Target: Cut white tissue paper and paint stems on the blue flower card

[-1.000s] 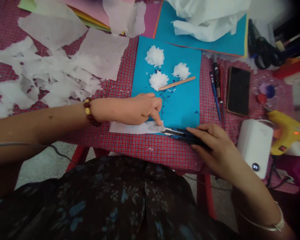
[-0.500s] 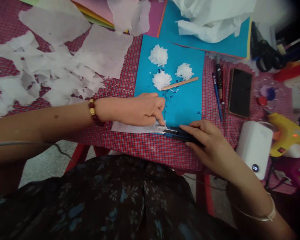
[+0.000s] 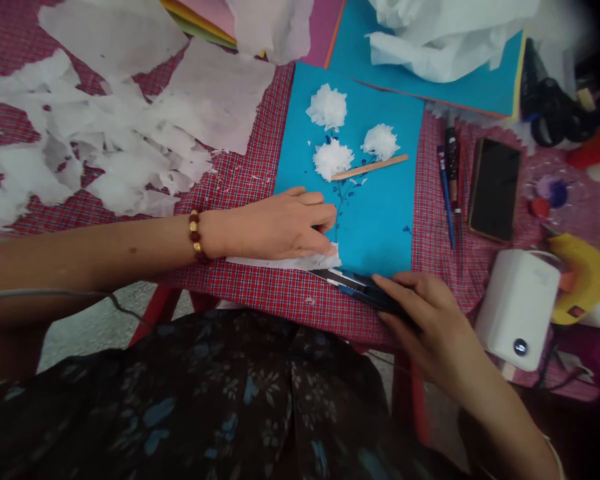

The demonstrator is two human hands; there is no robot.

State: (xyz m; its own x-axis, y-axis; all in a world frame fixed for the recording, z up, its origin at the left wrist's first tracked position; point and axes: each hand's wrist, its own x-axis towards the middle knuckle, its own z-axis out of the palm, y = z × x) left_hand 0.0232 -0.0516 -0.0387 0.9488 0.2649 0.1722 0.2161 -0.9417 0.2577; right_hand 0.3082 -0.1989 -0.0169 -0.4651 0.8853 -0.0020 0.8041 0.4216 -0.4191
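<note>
My right hand point(image 3: 425, 310) is closed round a blue and black utility knife point(image 3: 360, 288). Its bare blade points left and lies at the lower edge of a folded strip of white tissue paper point(image 3: 280, 263). With bent fingers, my left hand point(image 3: 290, 223) presses the strip's right end down on the near edge of a blue card point(image 3: 380, 230); its fingertips are partly hidden. Three white fringed paper flowers point(image 3: 329, 107) sit on the card's upper part, above painted dark blue stems and leaves. A flat wooden stick point(image 3: 375, 167) lies across the card beside them.
Torn white tissue pieces point(image 3: 115, 133) cover the table's left. To the right are paintbrushes point(image 3: 445, 197), a phone point(image 3: 495, 190), a white device with a round display point(image 3: 519, 310), a yellow glue gun point(image 3: 587, 277) and black scissors point(image 3: 550, 113). Crumpled white paper point(image 3: 430, 53) lies at the back.
The knife in my right hand has moved down and slightly right, and its blade now shows below the strip. My left index finger has bent in closer to the paper.
</note>
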